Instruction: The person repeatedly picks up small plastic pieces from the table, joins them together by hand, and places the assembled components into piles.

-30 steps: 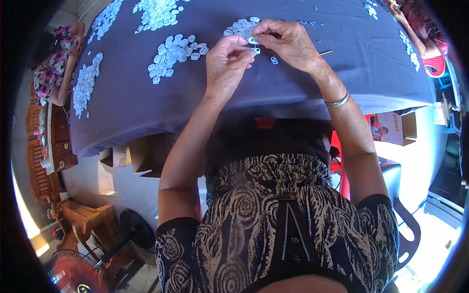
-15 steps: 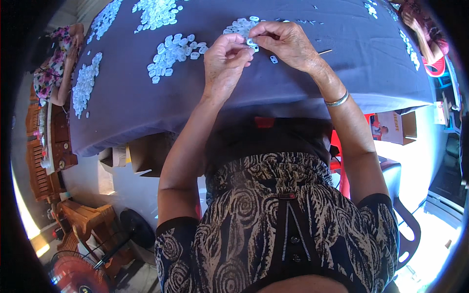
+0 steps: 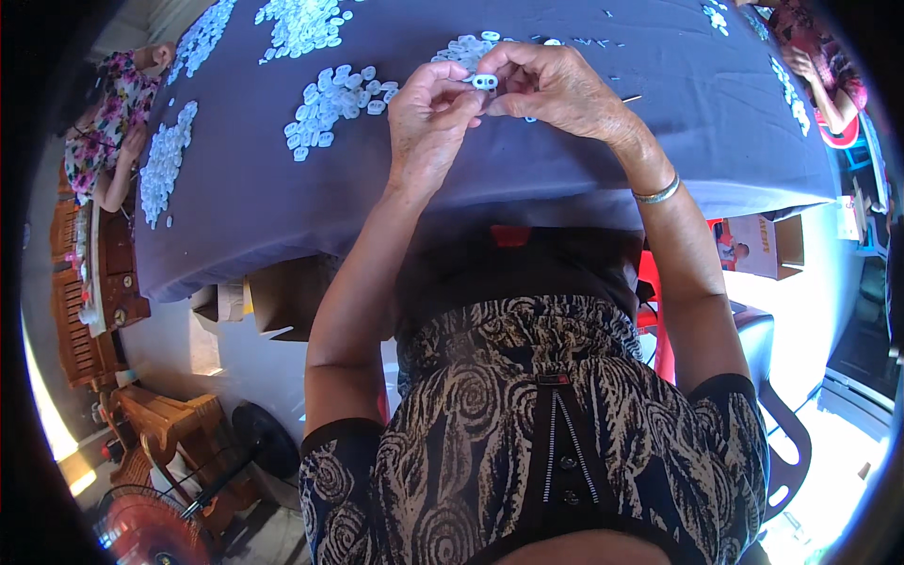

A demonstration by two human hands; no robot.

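A small white oval plastic piece (image 3: 486,82) with two dark holes is held up between my hands, just above the cloth. My left hand (image 3: 431,118) pinches its left end with thumb and fingertips. Around its right side my right hand (image 3: 556,92) curves, the index finger at the top edge and the thumb lower down; their exact contact is hard to make out. Behind my hands lies a pile of similar white pieces (image 3: 463,49), partly covered by my fingers. Another loose piece (image 3: 530,120) shows only a sliver beneath my right hand.
More white pieces lie in a heap (image 3: 330,104) left of my hands, with other heaps farther off. A thin stick (image 3: 632,98) and tiny bits (image 3: 591,41) lie to the right on the dark tablecloth (image 3: 245,188). Other people sit at the left and right edges.
The held piece has turned so that its two-holed face shows. My right thumb has moved down away from the index finger, and that hand now covers most of the loose piece.
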